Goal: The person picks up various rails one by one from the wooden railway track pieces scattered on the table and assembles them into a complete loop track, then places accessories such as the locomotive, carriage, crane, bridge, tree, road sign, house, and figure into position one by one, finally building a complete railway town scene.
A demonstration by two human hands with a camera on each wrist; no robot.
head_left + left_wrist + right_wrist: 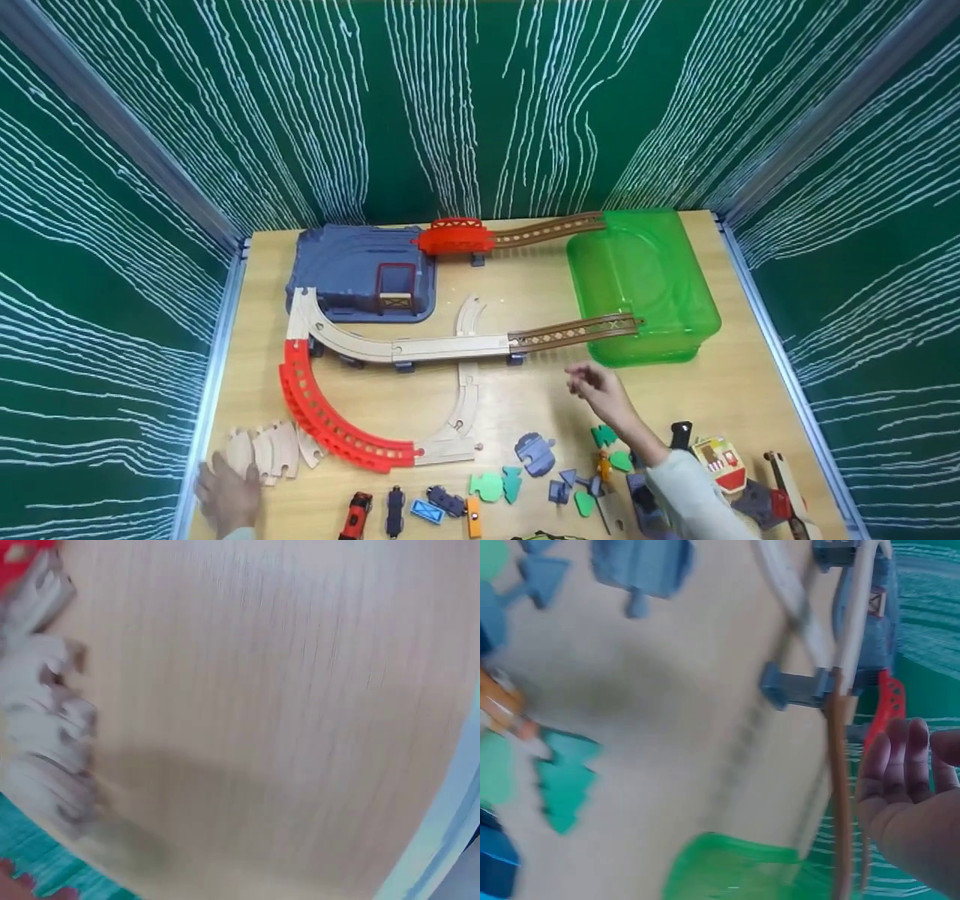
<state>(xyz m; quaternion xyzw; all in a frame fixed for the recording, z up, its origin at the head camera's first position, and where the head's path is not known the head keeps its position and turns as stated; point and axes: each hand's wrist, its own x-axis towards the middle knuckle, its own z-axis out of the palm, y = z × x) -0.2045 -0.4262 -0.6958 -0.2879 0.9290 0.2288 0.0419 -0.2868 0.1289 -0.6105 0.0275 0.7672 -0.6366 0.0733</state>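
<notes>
Green walls (pixel 300 112) edge the counter (pixel 532 405). Track (pixel 450 348) seems part-joined, rails (pixel 283 448) loose; left hand (pixel 228 491) and right hand (pixel 606 397) empty, fingers slack

Walls (pixel 487 112): dark green at back and both sides, streaked in wavy white | metal posts (pixel 124 112): grey, far corners | tabletop (pixel 521 401): light wood grain | metal rails (pixel 215 375): pale, along its left and right edges | light: soft, whitish sheen on the wood

Wooden tracks (pixel 46 724) (blurred) line the left; a hand (pixel 19 891) below.
</notes>
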